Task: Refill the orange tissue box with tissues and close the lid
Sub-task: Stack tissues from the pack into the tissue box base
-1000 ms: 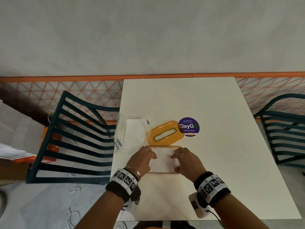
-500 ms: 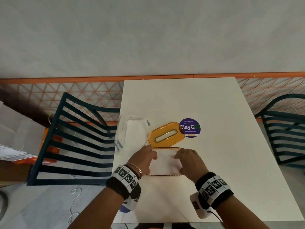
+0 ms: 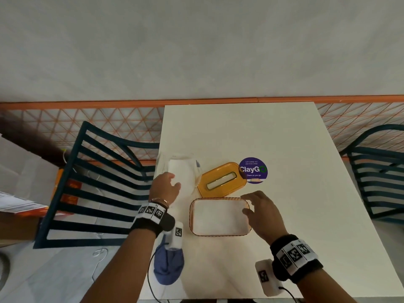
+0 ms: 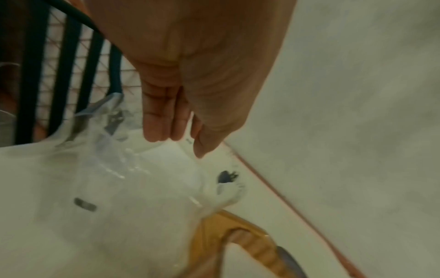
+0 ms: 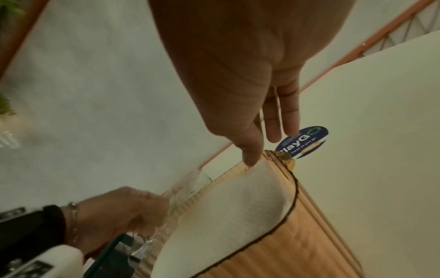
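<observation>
Head view: tissue box (image 3: 220,217) filled, lid (image 3: 222,179) off. L hand (image 3: 166,187) flat on tissue pack (image 3: 182,171), R hand (image 3: 260,209) relaxed, holding nothing. Risk: lid pinches proud tissues.

Soft, even light across the head view with straight edges bowing outward, while both wrist views run dimmer, smeary with motion blur and noticeably grainy.
</observation>
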